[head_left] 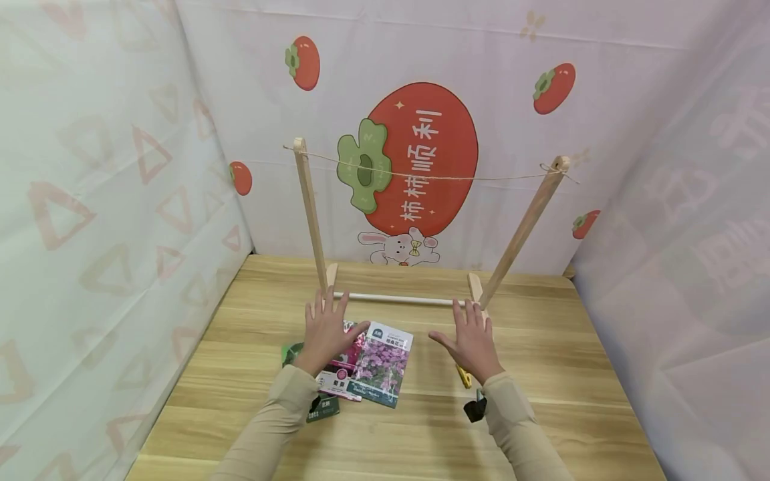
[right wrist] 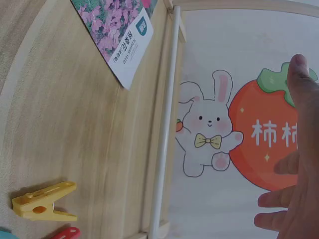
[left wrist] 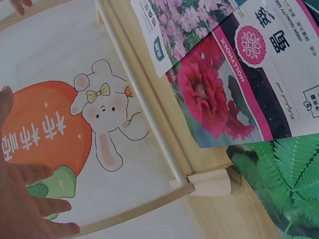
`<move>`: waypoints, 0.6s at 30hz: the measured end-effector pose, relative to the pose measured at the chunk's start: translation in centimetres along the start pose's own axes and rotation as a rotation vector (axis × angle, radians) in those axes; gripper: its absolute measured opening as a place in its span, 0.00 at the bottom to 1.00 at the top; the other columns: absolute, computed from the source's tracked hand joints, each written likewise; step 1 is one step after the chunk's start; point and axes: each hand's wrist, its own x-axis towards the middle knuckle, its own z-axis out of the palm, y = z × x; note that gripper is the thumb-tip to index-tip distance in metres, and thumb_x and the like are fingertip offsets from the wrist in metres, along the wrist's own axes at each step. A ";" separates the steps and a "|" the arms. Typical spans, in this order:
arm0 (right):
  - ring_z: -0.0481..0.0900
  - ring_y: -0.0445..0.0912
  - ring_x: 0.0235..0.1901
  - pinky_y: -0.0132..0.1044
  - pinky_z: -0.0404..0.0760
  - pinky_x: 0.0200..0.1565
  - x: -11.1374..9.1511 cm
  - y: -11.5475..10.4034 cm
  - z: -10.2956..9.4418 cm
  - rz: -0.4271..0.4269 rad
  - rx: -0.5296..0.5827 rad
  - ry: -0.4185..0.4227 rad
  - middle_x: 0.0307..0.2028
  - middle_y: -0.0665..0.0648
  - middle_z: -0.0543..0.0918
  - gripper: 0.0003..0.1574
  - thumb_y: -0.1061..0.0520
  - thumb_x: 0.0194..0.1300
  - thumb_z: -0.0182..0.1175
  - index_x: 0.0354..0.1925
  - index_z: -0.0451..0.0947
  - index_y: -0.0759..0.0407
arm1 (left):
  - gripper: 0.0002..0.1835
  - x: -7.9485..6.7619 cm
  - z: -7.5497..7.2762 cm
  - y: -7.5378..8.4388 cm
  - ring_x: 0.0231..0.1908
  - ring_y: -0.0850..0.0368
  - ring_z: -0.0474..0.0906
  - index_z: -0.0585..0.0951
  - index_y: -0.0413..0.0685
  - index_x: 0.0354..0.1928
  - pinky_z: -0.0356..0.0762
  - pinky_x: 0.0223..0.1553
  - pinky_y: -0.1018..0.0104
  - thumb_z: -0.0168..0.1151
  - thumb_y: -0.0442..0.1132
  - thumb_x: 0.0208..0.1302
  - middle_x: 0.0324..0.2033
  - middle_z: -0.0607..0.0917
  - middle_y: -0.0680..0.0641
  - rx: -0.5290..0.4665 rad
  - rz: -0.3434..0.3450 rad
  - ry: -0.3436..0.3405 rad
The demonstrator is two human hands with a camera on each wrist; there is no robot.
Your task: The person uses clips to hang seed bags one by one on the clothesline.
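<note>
My left hand (head_left: 327, 334) is held with fingers spread above several overlapping seed packets and holds nothing. Among them are a pink-purple flower packet (head_left: 380, 364), a hollyhock packet (left wrist: 204, 94) with a magenta bloom, and a packet with green fern-like leaves (left wrist: 294, 174). My right hand (head_left: 473, 344) also has its fingers extended, with nothing in it. Beneath it, partly covered in the head view, lies a yellow clothespin (right wrist: 42, 201). Near that, a red piece (right wrist: 66, 233) and a teal piece (right wrist: 6, 235) are cut off by the right wrist view's edge.
Beyond the hands stands a wooden frame with a left post (head_left: 311, 214), a right post (head_left: 523, 230) and a white rod (head_left: 397, 298) low between them. Twine (head_left: 421, 176) spans the post tops. Printed cloth walls (head_left: 240, 87) enclose the wooden table (head_left: 397, 447).
</note>
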 end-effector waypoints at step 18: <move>0.49 0.70 0.72 0.74 0.51 0.65 -1.8 2.5 0.1 0.004 0.057 0.037 0.73 0.73 0.53 0.59 0.28 0.64 0.54 0.75 0.50 0.64 | 0.49 -0.9 -0.4 -1.9 0.75 0.31 0.39 0.58 0.50 0.75 0.41 0.69 0.28 0.54 0.72 0.59 0.75 0.51 0.34 0.003 -0.060 -0.023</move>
